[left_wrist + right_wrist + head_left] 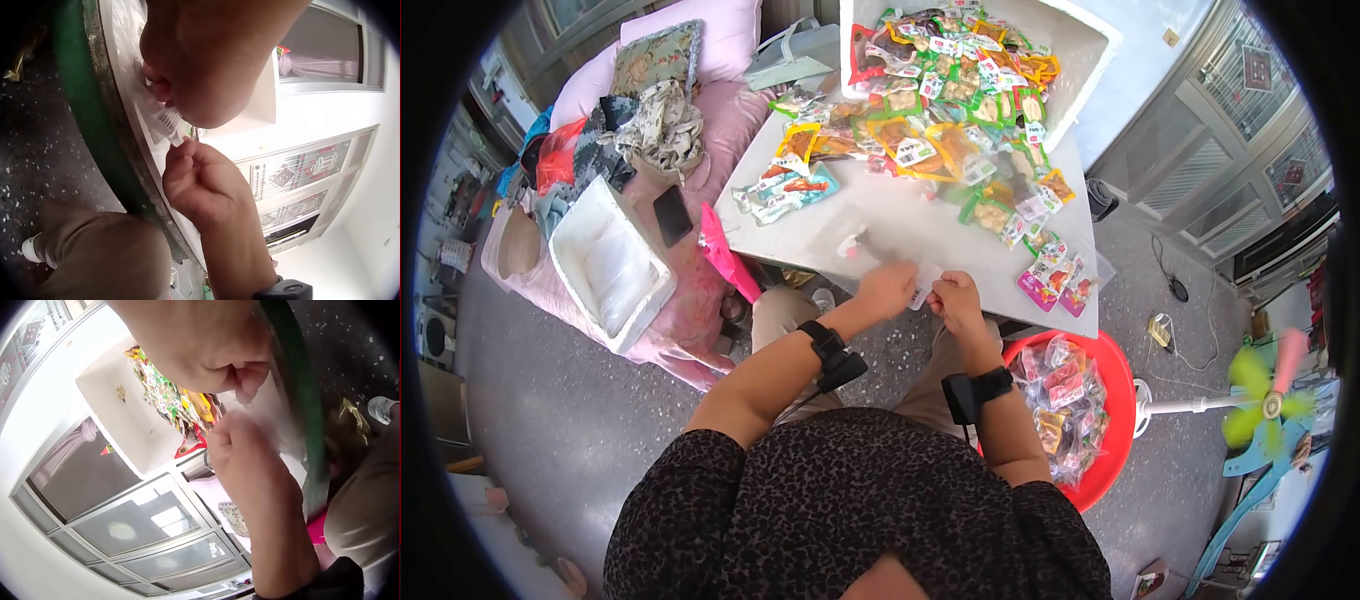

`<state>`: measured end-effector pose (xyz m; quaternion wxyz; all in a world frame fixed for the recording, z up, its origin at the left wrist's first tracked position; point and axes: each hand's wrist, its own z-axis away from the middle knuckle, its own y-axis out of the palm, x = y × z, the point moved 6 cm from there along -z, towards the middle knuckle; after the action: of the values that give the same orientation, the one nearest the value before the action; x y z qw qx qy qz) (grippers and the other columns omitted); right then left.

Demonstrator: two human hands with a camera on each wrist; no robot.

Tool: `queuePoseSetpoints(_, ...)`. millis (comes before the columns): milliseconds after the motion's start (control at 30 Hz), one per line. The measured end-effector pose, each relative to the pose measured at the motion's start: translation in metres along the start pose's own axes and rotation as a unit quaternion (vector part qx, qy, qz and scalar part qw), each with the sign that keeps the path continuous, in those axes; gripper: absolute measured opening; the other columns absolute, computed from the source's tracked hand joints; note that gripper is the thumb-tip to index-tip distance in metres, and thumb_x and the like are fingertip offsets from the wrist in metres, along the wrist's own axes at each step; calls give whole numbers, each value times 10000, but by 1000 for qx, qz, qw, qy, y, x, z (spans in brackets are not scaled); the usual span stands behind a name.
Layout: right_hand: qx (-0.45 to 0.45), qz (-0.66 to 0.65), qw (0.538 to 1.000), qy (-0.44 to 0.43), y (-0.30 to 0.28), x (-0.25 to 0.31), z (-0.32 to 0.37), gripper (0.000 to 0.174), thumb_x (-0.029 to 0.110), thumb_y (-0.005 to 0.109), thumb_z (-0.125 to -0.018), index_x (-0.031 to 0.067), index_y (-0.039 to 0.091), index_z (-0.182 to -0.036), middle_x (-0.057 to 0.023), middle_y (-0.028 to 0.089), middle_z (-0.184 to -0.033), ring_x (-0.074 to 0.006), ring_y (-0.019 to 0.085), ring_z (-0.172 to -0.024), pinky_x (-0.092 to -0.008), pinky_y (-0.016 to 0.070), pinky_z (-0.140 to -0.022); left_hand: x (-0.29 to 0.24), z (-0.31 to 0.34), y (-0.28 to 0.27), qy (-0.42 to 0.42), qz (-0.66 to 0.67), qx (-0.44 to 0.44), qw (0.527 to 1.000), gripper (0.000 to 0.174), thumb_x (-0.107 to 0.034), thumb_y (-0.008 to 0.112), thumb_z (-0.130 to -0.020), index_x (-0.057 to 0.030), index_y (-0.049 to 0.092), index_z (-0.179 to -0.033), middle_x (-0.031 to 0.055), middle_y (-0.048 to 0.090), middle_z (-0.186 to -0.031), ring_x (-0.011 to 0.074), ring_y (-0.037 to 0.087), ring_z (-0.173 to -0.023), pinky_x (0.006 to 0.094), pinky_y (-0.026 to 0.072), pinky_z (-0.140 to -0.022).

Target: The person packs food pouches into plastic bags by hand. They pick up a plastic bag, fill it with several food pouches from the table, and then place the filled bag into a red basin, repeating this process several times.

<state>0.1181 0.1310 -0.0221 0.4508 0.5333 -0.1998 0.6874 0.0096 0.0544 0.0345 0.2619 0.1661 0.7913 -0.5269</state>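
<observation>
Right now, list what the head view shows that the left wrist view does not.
Head view only: the full spread of packets across the table, the red basin of packets on the floor, the fan and the phone. Left wrist view only: the table's green rim, seen from below. Both: the left grip and right grip pinching a clear bag at the table's near edge.
</observation>
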Motion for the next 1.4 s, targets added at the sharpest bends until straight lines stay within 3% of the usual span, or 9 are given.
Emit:
queuePoseSetpoints(200,-41,-36,998,-40,32,20,-15,251,51,491,-726,-14,414,-956,-92,528,-718,-141,543,-559,-234,432,-445,9,-6,-4,-54,5,5,998,119,-152,433,-737,-54,487,-778,139,538,-731,315,524,-712,398,412,-606)
queuePoseSetpoints(300,-8,89,994,-62,29,42,-27,213,67,482,-742,0,440,-939,-73,512,-731,-149,530,-584,-253,428,-473,19,-8,-8,-51,-6,-32,998,117,-146,431,-737,-56,490,-783,141,539,-727,314,526,-711,395,413,-604)
queuePoseSetpoints(400,-110,304,913,-247,1,68,-76,212,100,514,-695,-15,485,-871,-166,543,-766,-274,550,-658,-337,444,-581,28,-3,-1,-84,-10,-17,996,116,-138,431,-737,-57,492,-791,143,542,-727,313,528,-710,393,412,-605)
queuePoseSetpoints(500,-157,501,786,-328,6,96,-97,226,116,528,-674,-27,495,-847,-202,531,-814,-327,529,-736,-389,423,-658,28,-2,2,-76,-18,-13,997,114,-138,436,-739,-57,496,-793,143,544,-723,315,529,-700,397,412,-604)
queuePoseSetpoints(600,-162,563,728,-356,23,105,-104,294,169,542,-664,-15,486,-887,-192,518,-911,-331,509,-836,-413,420,-675,30,-1,4,-72,-18,-26,997,113,-145,444,-739,-56,499,-784,140,546,-715,316,529,-688,399,413,-599)
queuePoseSetpoints(900,-267,613,718,-191,38,97,-123,504,299,548,-643,44,422,-1059,-154,415,-1114,-334,357,-1078,-516,304,-804,24,2,1,-48,-13,-56,997,103,-140,465,-732,-61,509,-781,136,554,-714,320,533,-667,399,420,-577)
queuePoseSetpoints(1100,-217,633,726,-159,36,102,-113,360,219,526,-672,64,470,-992,-125,459,-1079,-324,436,-998,-471,354,-774,25,2,3,-55,-18,-40,997,105,-133,447,-712,-64,498,-772,132,546,-738,324,522,-703,421,407,-602)
queuePoseSetpoints(1300,-131,610,743,-243,14,69,-105,122,116,529,-649,29,545,-732,-138,559,-811,-282,536,-800,-380,420,-683,23,0,0,-56,-41,-32,997,88,-128,458,-720,-46,484,-738,144,544,-704,322,529,-664,407,418,-576)
queuePoseSetpoints(1400,-130,469,820,-302,-9,62,-65,84,88,530,-630,16,541,-672,-146,557,-727,-265,544,-713,-338,425,-657,25,0,1,-44,-35,-36,998,95,-133,455,-723,-43,481,-738,151,540,-704,324,525,-666,409,415,-579)
